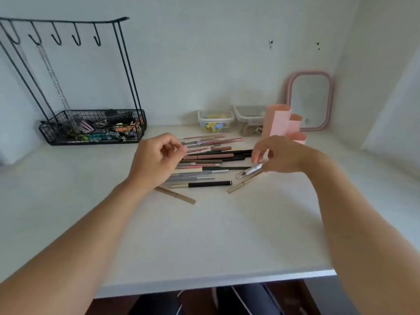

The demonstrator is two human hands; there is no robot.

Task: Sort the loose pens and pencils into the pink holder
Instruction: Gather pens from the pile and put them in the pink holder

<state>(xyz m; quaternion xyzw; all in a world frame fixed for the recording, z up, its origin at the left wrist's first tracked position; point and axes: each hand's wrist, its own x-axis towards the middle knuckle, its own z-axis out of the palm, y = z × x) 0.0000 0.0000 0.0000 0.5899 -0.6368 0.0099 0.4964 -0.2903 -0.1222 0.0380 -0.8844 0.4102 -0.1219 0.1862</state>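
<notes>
The white worktop (204,235) runs under both my forearms to the wall. At its back left stands a black wire rack (91,126) with hooks above and a basket of small clutter below. At the back right a pink-framed mirror (310,100) leans on the wall, and just in front of it stands the pink holder (278,122), stepped in several compartments. Left of the holder sit two clear tubs (216,121). In the middle lies the pile of pens and pencils (204,160), mostly side by side, pink, grey and black. My left hand (156,160) hovers over the pile's left end, fingers curled, thumb and forefinger nearly pinched; whether it grips anything I cannot tell. My right hand (281,155) is near the holder, holding a clear-capped pen (250,172) and a gold pencil (244,184).
</notes>
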